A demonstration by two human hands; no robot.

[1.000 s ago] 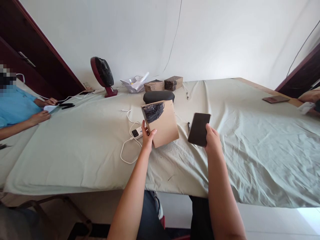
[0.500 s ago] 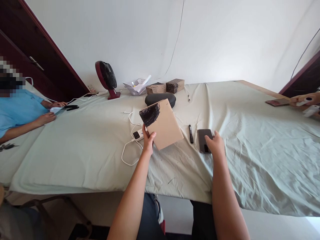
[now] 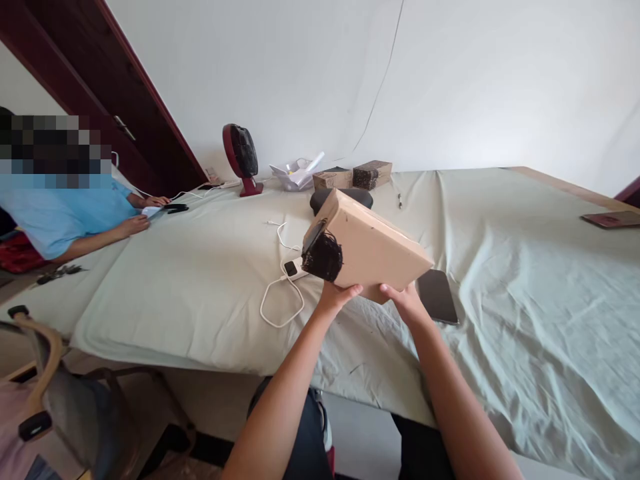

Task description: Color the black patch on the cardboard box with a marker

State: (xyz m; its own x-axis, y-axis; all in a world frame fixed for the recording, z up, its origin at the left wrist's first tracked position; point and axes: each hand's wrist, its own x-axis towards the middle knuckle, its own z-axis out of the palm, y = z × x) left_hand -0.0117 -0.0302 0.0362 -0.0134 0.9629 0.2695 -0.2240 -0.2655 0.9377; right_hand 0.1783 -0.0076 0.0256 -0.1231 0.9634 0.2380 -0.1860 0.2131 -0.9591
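Observation:
I hold a tan cardboard box tilted above the table's near edge, one corner of it scribbled over in black. My left hand grips its underside near that black corner. My right hand grips the underside further right. A dark phone lies flat on the pale green cloth just right of my right hand, apart from it.
A white power bank with a looped cable lies left of the box. Behind it are a black case, two small boxes, a red fan and crumpled wrapping. A person in blue sits at the left. A reddish flat object lies far right.
My right hand laid the phone on the cloth and then moved left under the box. The box tipped from upright to flat-tilted. The view swung left.

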